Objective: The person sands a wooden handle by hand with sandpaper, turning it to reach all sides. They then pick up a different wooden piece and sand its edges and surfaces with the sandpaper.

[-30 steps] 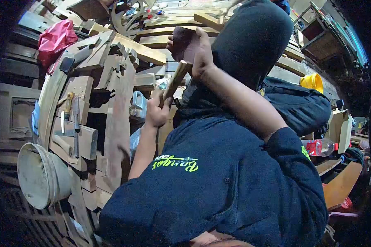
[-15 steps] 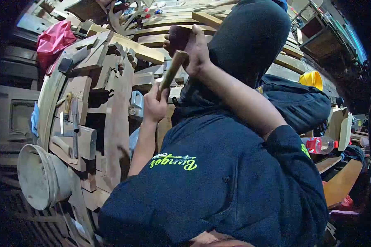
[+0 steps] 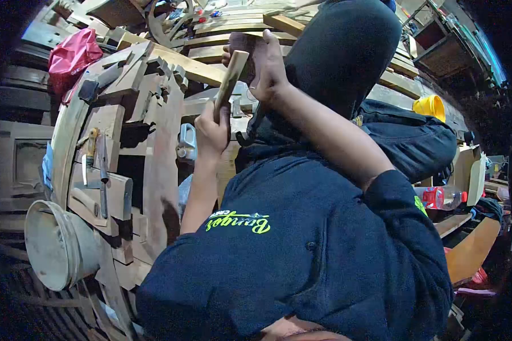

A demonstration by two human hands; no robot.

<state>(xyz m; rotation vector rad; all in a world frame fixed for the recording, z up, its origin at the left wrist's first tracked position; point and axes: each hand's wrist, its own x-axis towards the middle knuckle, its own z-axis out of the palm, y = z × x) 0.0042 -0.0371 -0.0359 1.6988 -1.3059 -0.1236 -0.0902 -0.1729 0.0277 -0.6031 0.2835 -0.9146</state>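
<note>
My left hand [image 3: 211, 129] is closed around the lower end of a wooden stick [image 3: 231, 79], which points up and away with its pale flat end on top. Just to the right, my right hand [image 3: 270, 68] holds a dark brown sheet [image 3: 244, 48] that looks like sandpaper. Its thumb points up, and the fingertips show at the sheet's far left edge. The upper part of the stick overlaps the sheet in this view. Both hands are in front of my bent knee, above the slatted wood.
On the wooden bench [image 3: 162, 170] at left lie a knife [image 3: 90, 150], a chisel-like tool [image 3: 103, 170] and wood offcuts. A white bucket [image 3: 54, 244] and pink bag [image 3: 74, 57] flank it. A blue jug [image 3: 188, 142], yellow bucket [image 3: 429, 108] and plastic bottle [image 3: 444, 198] stand around me.
The stick has moved up and stands steeper, its pale end now higher against the brown sheet. My left hand has shifted slightly up and left; my right hand has moved slightly.
</note>
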